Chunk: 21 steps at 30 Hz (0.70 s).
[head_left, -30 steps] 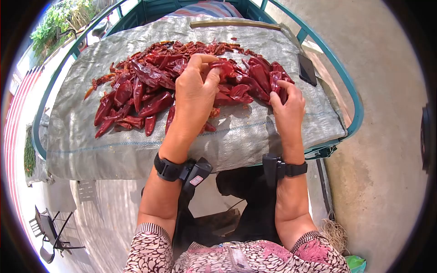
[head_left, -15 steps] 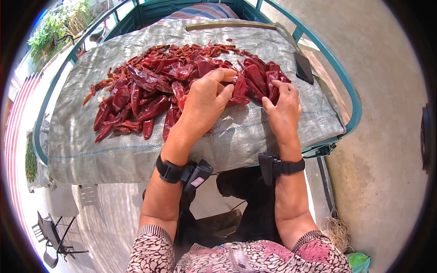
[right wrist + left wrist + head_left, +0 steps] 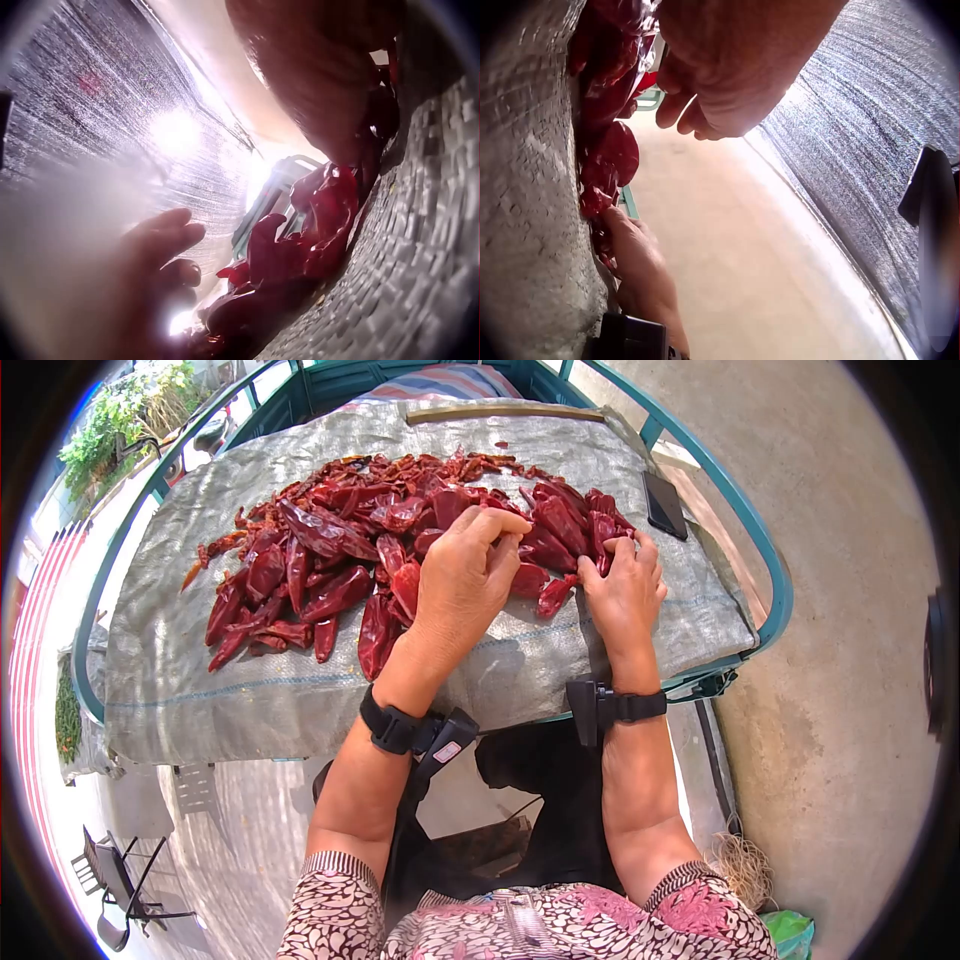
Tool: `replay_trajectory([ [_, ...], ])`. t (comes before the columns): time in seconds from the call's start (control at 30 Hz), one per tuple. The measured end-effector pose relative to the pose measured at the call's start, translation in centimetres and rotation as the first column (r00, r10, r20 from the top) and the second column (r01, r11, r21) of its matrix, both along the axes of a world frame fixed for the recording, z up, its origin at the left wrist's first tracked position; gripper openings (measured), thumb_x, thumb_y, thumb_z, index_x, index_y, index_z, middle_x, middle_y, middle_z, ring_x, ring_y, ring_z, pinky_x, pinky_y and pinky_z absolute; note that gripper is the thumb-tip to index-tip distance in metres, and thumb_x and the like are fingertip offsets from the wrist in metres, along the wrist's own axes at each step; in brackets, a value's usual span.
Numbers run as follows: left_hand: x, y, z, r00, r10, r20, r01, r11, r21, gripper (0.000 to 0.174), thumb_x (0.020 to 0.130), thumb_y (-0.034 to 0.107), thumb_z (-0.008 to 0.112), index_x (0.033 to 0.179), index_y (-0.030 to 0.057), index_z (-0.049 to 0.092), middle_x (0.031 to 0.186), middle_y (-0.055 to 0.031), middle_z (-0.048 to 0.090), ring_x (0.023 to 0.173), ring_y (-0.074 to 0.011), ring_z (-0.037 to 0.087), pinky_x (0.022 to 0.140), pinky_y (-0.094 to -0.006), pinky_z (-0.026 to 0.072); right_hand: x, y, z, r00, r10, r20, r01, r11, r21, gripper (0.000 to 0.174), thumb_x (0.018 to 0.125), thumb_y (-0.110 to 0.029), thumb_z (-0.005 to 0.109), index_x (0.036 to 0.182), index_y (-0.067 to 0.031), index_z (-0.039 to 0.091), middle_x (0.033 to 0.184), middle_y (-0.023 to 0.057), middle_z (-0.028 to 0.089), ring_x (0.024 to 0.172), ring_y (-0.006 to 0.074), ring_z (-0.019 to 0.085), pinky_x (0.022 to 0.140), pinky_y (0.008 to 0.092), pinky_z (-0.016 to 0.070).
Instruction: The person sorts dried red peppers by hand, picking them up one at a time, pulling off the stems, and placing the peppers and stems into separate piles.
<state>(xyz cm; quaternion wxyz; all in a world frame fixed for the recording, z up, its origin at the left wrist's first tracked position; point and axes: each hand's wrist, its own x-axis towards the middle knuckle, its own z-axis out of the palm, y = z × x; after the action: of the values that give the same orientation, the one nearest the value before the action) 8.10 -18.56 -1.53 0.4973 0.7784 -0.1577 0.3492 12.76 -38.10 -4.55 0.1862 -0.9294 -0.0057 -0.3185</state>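
Several bent right fingers (image 3: 622,552) around peppers (image 3: 602,527)

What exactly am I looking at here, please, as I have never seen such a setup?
There is no machine, only a person's two bare hands. The wide picture comes from a camera on the head, looking forward and down; the smaller two come from black cameras strapped to the wrists, so they look tilted. A heap of dried red chilies lies on a grey woven sheet, with a black smartphone to its right and a wooden strip behind it. The left hand is near the heap, fingers loosely bent, with nothing visibly held. The right hand touches chilies at the heap's right end; whether it grips one is hard to tell.
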Motion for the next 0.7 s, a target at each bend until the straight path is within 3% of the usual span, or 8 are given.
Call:
replay_trajectory([
  [0.23,0.0,-0.2,-0.1,1.000,0.002,0.021,-0.002,1.000,-0.016,0.014,0.091,-0.001,0.064,0.104,0.0037,0.070,0.090,-0.0054,0.070,0.066,-0.0124,0.058,0.063,-0.0267,0.0475,1.4,-0.6,-0.8,0.998,-0.060,0.007,0.060,0.998,0.031,0.026,0.082,-0.030,0.074,0.100,-0.0120,0.069,0.142,0.0156,0.050,0.133,0.0372,0.044,0.111,0.0537,0.0319],
  [0.33,-0.1,-0.2,-0.1,1.000,-0.005,-0.029,0.003,0.998,-0.055,0.019,0.094,0.002,0.065,0.112,0.0046,0.068,0.088,-0.0047,0.069,0.068,-0.0104,0.059,0.064,-0.0252,0.0478,1.6,-0.7,-0.3,0.973,-0.072,0.221,0.041,0.989,0.142,0.017,0.085,-0.025,0.074,0.097,-0.0135,0.071,0.139,0.0160,0.052,0.134,0.0363,0.043,0.111,0.0533,0.0314],
  [0.43,-0.1,-0.5,0.0,0.997,-0.026,-0.073,0.016,0.990,-0.140,0.025,0.096,0.010,0.067,0.120,0.0042,0.065,0.083,-0.0051,0.068,0.066,-0.0098,0.059,0.063,-0.0254,0.0488,0.6,-0.4,1.0,0.926,0.174,0.335,-0.280,0.912,0.299,0.014,0.087,-0.019,0.074,0.100,-0.0138,0.073,0.138,0.0165,0.051,0.132,0.0350,0.044,0.111,0.0502,0.0316],
  [0.47,-0.2,-0.5,0.1,0.997,-0.021,-0.068,0.012,0.990,-0.140,0.027,0.096,0.012,0.069,0.120,0.0031,0.064,0.080,-0.0063,0.068,0.063,-0.0112,0.059,0.061,-0.0269,0.0497,0.1,0.2,1.3,0.875,0.276,0.399,-0.418,0.846,0.332,0.014,0.088,-0.014,0.076,0.101,-0.0113,0.074,0.128,0.0131,0.060,0.123,0.0300,0.052,0.105,0.0418,0.0395],
  [0.57,0.0,-0.7,0.1,0.996,-0.074,-0.041,0.066,0.984,-0.165,0.032,0.096,0.018,0.071,0.122,0.0012,0.062,0.076,-0.0074,0.067,0.061,-0.0124,0.060,0.059,-0.0284,0.0502,-2.3,1.9,2.5,0.791,0.543,0.281,-0.594,0.573,0.565,0.015,0.087,-0.010,0.076,0.102,-0.0086,0.074,0.110,0.0085,0.068,0.109,0.0239,0.060,0.095,0.0340,0.0465],
  [0.6,0.0,-0.8,0.1,0.994,-0.102,-0.030,0.095,0.980,-0.177,0.034,0.096,0.020,0.072,0.123,0.0008,0.062,0.075,-0.0073,0.067,0.061,-0.0124,0.059,0.059,-0.0284,0.0500,-2.5,2.3,2.8,0.728,0.598,0.336,-0.683,0.589,0.432,0.014,0.087,-0.008,0.075,0.101,-0.0061,0.072,0.097,0.0053,0.070,0.097,0.0204,0.064,0.085,0.0306,0.0503],
  [0.7,-0.3,-0.6,0.7,0.986,-0.118,-0.121,0.083,0.963,-0.257,0.029,0.097,0.020,0.071,0.116,0.0005,0.063,0.074,-0.0073,0.067,0.062,-0.0116,0.061,0.059,-0.0281,0.0494,-3.5,2.5,3.3,0.732,0.627,0.268,-0.669,0.584,0.461,0.012,0.088,-0.007,0.074,0.099,-0.0054,0.071,0.097,0.0067,0.070,0.094,0.0204,0.065,0.083,0.0318,0.0509],
])
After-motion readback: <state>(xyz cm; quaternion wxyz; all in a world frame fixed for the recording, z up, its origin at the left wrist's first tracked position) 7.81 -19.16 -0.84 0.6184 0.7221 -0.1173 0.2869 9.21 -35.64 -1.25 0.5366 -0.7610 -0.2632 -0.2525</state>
